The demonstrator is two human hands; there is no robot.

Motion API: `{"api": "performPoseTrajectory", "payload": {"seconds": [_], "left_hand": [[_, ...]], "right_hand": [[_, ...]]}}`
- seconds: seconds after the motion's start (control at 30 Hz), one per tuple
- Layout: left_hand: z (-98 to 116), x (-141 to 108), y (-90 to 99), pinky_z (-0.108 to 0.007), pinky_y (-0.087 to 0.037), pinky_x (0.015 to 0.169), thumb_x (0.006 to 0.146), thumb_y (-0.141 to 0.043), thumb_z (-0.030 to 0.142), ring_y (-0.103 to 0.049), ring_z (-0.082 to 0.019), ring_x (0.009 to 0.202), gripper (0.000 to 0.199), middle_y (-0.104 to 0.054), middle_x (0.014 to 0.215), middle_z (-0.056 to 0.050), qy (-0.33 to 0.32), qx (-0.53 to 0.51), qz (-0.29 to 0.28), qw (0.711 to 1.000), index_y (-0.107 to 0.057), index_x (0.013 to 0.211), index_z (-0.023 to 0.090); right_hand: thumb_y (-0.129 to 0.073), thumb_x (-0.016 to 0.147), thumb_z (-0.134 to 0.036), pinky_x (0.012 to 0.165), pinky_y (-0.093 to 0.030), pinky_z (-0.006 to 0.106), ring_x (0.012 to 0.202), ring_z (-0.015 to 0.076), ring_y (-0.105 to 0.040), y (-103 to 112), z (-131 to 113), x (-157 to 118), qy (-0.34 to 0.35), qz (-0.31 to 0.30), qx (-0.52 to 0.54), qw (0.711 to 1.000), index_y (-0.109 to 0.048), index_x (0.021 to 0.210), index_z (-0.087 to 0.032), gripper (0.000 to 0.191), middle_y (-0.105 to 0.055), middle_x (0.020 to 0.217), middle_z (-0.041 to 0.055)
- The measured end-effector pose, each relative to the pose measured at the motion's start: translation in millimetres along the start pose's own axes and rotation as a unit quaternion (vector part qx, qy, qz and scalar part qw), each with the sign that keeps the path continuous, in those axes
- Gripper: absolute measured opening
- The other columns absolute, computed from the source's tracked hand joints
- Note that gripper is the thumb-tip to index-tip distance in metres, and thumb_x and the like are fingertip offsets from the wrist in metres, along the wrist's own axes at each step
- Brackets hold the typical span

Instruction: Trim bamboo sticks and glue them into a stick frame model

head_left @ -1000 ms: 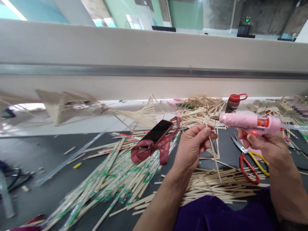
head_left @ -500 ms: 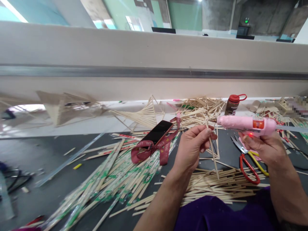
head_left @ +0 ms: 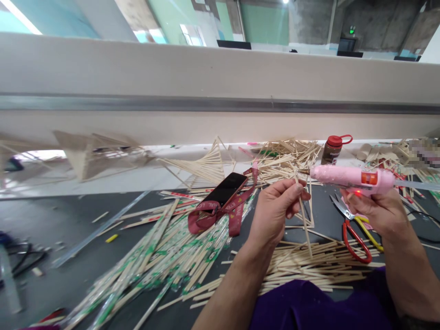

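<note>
Between thumb and fingers, my left hand (head_left: 280,206) pinches a thin wooden stick (head_left: 305,224), which slants down toward me. My right hand (head_left: 381,211) is wrapped round the handle of a pink hot glue gun (head_left: 347,178) with a glowing red light. The gun's nozzle points left, at the upper end of the stick; whether they touch I cannot tell. A clear glue stick (head_left: 415,184) juts from the gun's back. Behind my left fingers stands part of a stick frame (head_left: 311,206). Below my hands lies a pile of loose wooden sticks (head_left: 319,263).
Scissors (head_left: 350,229) with red and yellow handles lie under the glue gun. A phone (head_left: 225,190) with a red lanyard rests on wrapped chopsticks (head_left: 151,256). Farther back are a fan-shaped stick model (head_left: 206,162), a stick heap (head_left: 292,153) and a red-capped bottle (head_left: 332,151).
Almost nothing differs. Both hands, the stick and the glue gun hold the same positions; the view has shifted very slightly.
</note>
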State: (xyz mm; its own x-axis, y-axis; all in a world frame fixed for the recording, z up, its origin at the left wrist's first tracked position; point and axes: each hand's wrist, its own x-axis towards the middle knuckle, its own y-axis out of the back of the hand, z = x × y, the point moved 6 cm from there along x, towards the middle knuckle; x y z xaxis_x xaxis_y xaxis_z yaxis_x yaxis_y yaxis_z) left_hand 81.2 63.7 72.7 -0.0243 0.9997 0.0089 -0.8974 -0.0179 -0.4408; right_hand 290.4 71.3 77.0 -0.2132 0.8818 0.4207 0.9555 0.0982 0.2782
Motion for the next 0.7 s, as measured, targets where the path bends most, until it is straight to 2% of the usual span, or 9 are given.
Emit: {"api": "performPoseTrajectory", "payload": {"seconds": [0.27,0.43,0.57,0.7], "left_hand": [[-1.1,0.0,-0.9,-0.012,-0.024,0.035,0.061,-0.086,0.037,-0.043,-0.001,0.038,0.028,-0.067,0.055,0.000,-0.001,-0.005,-0.013,1.000,-0.070,0.067,0.015],[-4.0,-2.4,-3.0,-0.012,-0.024,0.035,0.061,-0.086,0.036,-0.044,-0.001,0.038,0.027,-0.068,0.055,0.000,0.027,0.005,-0.031,0.999,-0.072,0.070,0.015],[1.5,-3.5,-0.8,-0.012,-0.022,0.033,0.062,-0.086,0.035,-0.042,-0.001,0.036,0.026,-0.068,0.056,0.001,0.033,-0.020,-0.029,0.999,-0.073,0.074,0.016],[12.5,-4.8,6.9,-0.011,-0.024,0.033,0.061,-0.087,0.027,-0.047,-0.002,0.040,0.023,-0.069,0.061,0.000,0.025,-0.066,-0.019,0.997,-0.074,0.077,0.016]], "right_hand": [[-0.071,0.085,-0.043,0.051,-0.041,0.026,0.059,0.0131,-0.050,-2.3,-0.7,-0.1,-0.025,-0.001,0.004,1.000,-0.070,0.082,-0.019,0.024,-0.060,0.069,0.0012],[-0.070,0.085,-0.047,0.050,-0.038,0.027,0.057,0.0121,-0.048,-3.5,-1.6,0.1,-0.050,0.020,0.041,0.998,-0.070,0.080,-0.019,0.029,-0.057,0.067,0.0008],[-0.068,0.087,-0.046,0.054,-0.039,0.028,0.058,0.0121,-0.049,-3.5,-7.8,-0.1,-0.048,0.050,0.110,0.992,-0.069,0.076,-0.019,0.029,-0.061,0.069,0.0022],[-0.069,0.086,-0.043,0.049,-0.036,0.027,0.052,0.0105,-0.047,-11.9,-21.9,0.7,-0.040,0.023,0.234,0.971,-0.071,0.086,-0.021,0.022,-0.062,0.069,0.0010]]}}
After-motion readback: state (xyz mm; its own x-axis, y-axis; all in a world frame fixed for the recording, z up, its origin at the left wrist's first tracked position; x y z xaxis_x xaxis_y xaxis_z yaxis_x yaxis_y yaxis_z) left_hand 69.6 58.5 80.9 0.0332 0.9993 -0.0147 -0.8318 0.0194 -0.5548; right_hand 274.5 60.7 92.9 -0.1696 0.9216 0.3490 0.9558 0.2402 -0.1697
